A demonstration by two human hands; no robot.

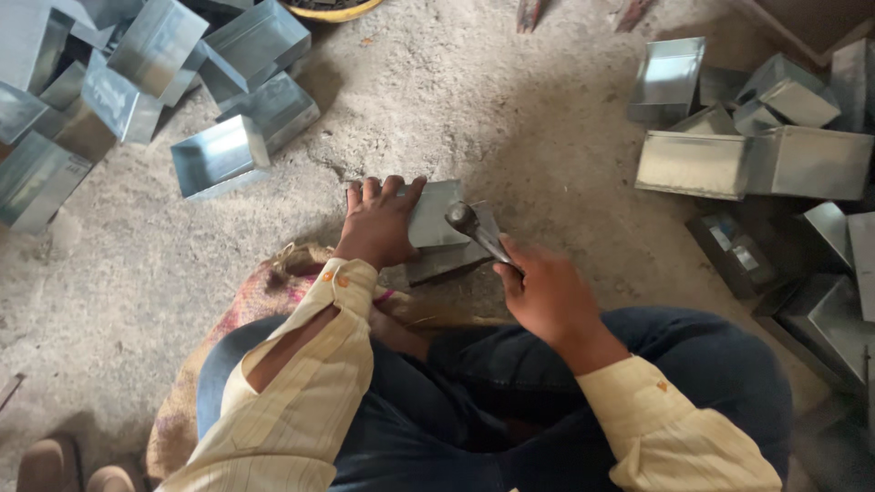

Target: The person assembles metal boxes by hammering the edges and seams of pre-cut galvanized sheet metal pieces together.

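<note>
My left hand (378, 223) lies flat on a small sheet-metal box (439, 211) that rests on a dark metal block (456, 260) on the concrete floor. My right hand (545, 293) grips the handle of a hammer (474, 228), whose head sits just above the box's right side. I sit cross-legged in blue trousers with pale yellow sleeves, and my knees frame the work.
A heap of shiny metal boxes (137, 82) lies at the upper left, one open box (221, 157) nearest. More boxes (756, 137) are piled at the right. A woven sack (264, 292) lies under my legs. A yellow bowl rim (333, 11) shows at the top.
</note>
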